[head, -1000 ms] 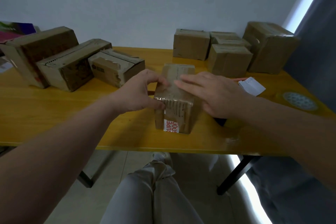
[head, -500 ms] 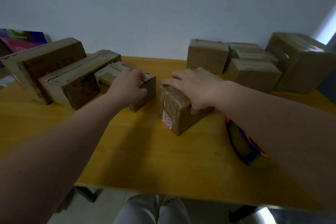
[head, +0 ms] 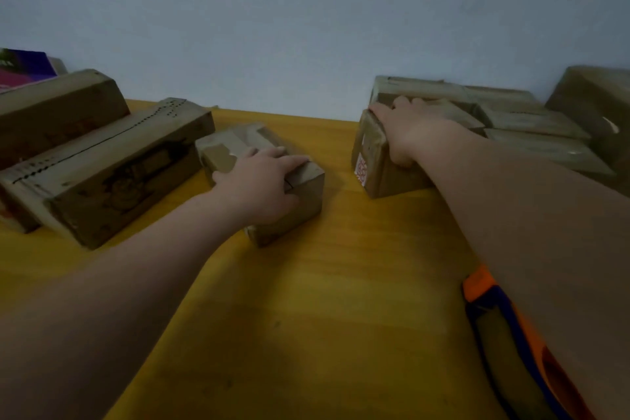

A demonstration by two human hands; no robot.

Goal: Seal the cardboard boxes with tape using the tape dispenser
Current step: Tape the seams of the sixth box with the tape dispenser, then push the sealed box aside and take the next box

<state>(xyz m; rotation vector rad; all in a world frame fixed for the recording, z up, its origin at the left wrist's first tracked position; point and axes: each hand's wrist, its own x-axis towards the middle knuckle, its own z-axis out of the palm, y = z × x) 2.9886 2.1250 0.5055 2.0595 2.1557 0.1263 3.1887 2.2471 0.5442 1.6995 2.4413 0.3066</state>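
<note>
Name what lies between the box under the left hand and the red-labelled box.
Head view: only bare yellow table separates the left-hand box from the red-labelled box.

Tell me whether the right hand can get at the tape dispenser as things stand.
Probably yes, once it lets go. The right hand grips the box with the red-printed label, and the tape dispenser lies beneath that forearm, nearer the person. Nothing stands between them; the hand need only draw back.
</note>
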